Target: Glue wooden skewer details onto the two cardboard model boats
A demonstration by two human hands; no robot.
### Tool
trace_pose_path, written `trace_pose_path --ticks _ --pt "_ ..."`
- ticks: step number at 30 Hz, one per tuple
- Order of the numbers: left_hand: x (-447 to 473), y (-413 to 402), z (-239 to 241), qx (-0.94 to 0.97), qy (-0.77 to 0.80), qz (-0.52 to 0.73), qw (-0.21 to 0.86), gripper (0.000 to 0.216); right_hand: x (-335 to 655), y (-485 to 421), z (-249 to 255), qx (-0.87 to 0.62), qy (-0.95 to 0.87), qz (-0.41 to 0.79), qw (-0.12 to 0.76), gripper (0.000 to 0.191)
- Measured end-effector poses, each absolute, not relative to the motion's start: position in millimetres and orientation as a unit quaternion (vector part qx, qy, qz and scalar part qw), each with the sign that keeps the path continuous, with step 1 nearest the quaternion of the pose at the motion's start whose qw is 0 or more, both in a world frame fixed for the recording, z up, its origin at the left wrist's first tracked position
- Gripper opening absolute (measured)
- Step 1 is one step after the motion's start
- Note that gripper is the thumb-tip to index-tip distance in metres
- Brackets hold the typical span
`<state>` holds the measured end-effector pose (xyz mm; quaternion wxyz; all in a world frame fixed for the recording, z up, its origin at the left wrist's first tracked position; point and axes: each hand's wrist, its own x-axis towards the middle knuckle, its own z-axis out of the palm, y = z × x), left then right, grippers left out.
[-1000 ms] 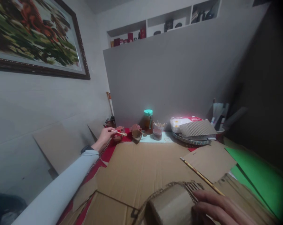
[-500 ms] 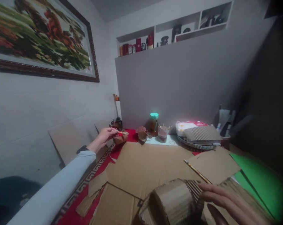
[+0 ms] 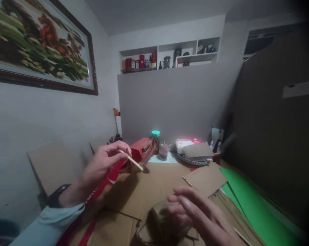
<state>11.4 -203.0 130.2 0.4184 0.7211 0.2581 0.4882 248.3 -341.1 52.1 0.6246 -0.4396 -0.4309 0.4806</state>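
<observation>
My left hand is raised over the left side of the table and pinches a thin wooden stick whose far end carries a brown blob. My right hand hovers with fingers spread, blurred by motion, just above a curved piece made of corrugated cardboard at the near edge. It holds nothing that I can see. A long thin paintbrush lies on the flat cardboard sheet beyond it.
At the back stand a jar with a teal lid, a small cup, a plate with corrugated card on it and a pot of pens. Green paper lies at right. A cardboard sheet leans on the left wall.
My left hand has pulled back from the small pots at the rear towards me, bringing the stick along. My right hand has lifted off the cardboard piece and spread its fingers.
</observation>
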Motion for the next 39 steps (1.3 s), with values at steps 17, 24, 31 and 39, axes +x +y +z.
trace_pose_path --ticks 17,24,31,39 --pt "66.4 -275.4 100.8 0.817 0.135 0.366 0.425 0.008 237.6 -360.5 46.0 -0.201 -0.316 0.713 0.593 0.061" --pt "71.9 -275.1 91.3 0.855 0.150 0.334 0.367 0.013 242.6 -361.6 50.7 -0.233 -0.303 0.728 0.569 0.046" --pt "73.0 -278.1 91.3 0.865 0.159 0.339 0.335 0.012 243.7 -357.8 49.2 -0.191 -0.316 0.737 0.567 0.047" --pt "72.8 -276.8 90.1 0.876 0.144 0.339 0.313 0.011 244.8 -358.8 48.3 -0.166 -0.307 0.744 0.570 0.053"
